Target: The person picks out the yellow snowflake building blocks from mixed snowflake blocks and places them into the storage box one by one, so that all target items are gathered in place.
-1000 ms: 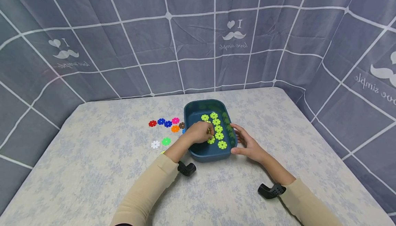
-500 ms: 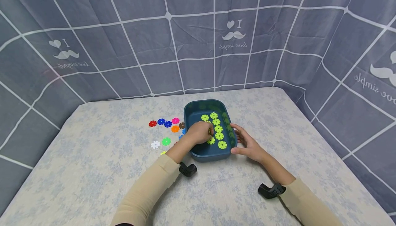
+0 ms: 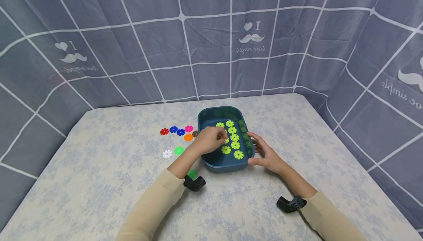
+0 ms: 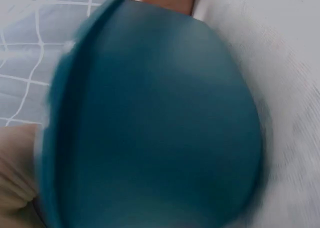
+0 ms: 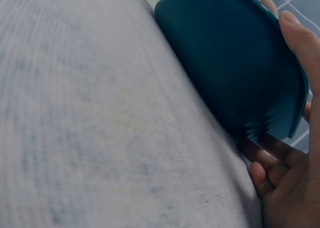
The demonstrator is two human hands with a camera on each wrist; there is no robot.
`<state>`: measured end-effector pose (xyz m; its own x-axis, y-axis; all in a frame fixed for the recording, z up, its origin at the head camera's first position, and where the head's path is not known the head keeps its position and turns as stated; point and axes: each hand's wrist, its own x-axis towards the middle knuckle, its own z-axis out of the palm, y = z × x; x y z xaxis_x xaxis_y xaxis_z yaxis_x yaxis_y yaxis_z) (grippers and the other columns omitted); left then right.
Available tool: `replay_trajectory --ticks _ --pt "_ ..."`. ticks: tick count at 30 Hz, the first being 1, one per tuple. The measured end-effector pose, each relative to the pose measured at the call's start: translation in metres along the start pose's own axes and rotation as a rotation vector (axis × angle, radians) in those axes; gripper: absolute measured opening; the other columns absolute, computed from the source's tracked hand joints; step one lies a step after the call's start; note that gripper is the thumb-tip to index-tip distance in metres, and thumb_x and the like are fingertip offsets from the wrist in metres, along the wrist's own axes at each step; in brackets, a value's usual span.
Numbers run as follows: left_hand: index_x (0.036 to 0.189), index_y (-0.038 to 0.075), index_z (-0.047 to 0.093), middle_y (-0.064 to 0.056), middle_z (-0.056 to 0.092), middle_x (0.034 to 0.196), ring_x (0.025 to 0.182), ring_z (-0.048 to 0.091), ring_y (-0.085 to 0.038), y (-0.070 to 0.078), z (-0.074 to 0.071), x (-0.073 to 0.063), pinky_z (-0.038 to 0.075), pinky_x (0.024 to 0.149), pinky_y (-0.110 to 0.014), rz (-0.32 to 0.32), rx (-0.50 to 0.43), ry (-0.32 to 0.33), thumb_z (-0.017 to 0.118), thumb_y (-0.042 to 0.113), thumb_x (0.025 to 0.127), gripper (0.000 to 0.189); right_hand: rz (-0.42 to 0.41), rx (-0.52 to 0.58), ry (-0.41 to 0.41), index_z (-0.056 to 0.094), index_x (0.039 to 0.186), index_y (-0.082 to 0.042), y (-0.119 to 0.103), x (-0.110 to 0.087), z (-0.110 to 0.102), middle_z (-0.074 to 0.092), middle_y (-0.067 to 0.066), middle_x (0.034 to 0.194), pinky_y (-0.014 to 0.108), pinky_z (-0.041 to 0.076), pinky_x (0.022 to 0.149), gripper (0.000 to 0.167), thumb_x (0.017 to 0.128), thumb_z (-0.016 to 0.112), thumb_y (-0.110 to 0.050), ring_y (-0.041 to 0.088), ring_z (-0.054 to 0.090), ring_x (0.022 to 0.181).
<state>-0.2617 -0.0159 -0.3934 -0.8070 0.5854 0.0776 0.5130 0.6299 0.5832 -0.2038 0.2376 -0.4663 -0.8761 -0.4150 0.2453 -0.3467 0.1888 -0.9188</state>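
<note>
A dark teal plastic bin (image 3: 228,168) stands on the table, with several yellow-green snowflake building discs (image 3: 238,154) laid flat in two rows inside. My left hand (image 3: 211,139) is over the bin's left side, index finger and thumb bent and apart, close above one of these discs (image 3: 226,141). No disc shows between them. My right hand (image 3: 265,156) rests along the bin's right wall, fingers spread. In the right wrist view the thumb lies at the rim and other fingers (image 5: 272,160) touch the outer wall. The left wrist view is blurred and mostly filled by the bin.
Left of the bin lie loose discs: a red one (image 3: 164,131), two blue ones, a pink one (image 3: 188,128), an orange one (image 3: 188,137), a brown one, a white one (image 3: 167,154) and a green one (image 3: 179,150). Another green disc (image 3: 191,174) is beside my left wrist. A grey-blue curtain (image 3: 211,39) hangs behind.
My left hand has drawn back slightly left and up, and its finger and thumb have parted. A yellow-green disc beneath it now shows. My right hand stays on the bin.
</note>
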Motion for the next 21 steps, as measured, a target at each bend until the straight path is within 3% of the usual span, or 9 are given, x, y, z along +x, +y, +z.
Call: replay_trajectory --ticks 7,13,21 --pt "0.094 0.005 0.067 0.002 0.064 0.082 0.075 0.059 -0.013 -0.009 -0.019 -0.024 0.050 0.068 -0.028 -0.025 -0.076 0.072 0.069 0.009 0.091 0.005 -0.006 -0.001 -0.003 0.020 0.155 -0.009 0.000 0.000 0.000 0.032 0.029 0.148 0.029 0.041 0.097 0.090 0.086 0.074 -0.032 0.045 0.043 0.126" --pt "0.096 0.004 0.067 0.000 0.064 0.084 0.075 0.059 -0.015 -0.018 -0.035 -0.048 0.051 0.067 -0.029 -0.050 -0.169 0.088 0.067 0.006 0.092 0.004 -0.007 -0.007 0.000 0.021 0.155 -0.012 0.000 0.000 0.000 0.032 0.029 0.148 0.028 0.041 0.097 0.089 0.086 0.074 -0.031 0.044 0.042 0.127" --pt "0.095 0.004 0.066 0.000 0.064 0.086 0.073 0.058 -0.016 -0.023 -0.045 -0.069 0.051 0.061 -0.029 -0.087 -0.161 0.092 0.067 0.008 0.092 0.006 -0.004 -0.015 0.003 0.021 0.155 -0.011 0.001 -0.001 0.000 0.032 0.029 0.147 0.028 0.040 0.097 0.089 0.086 0.074 -0.032 0.045 0.042 0.126"
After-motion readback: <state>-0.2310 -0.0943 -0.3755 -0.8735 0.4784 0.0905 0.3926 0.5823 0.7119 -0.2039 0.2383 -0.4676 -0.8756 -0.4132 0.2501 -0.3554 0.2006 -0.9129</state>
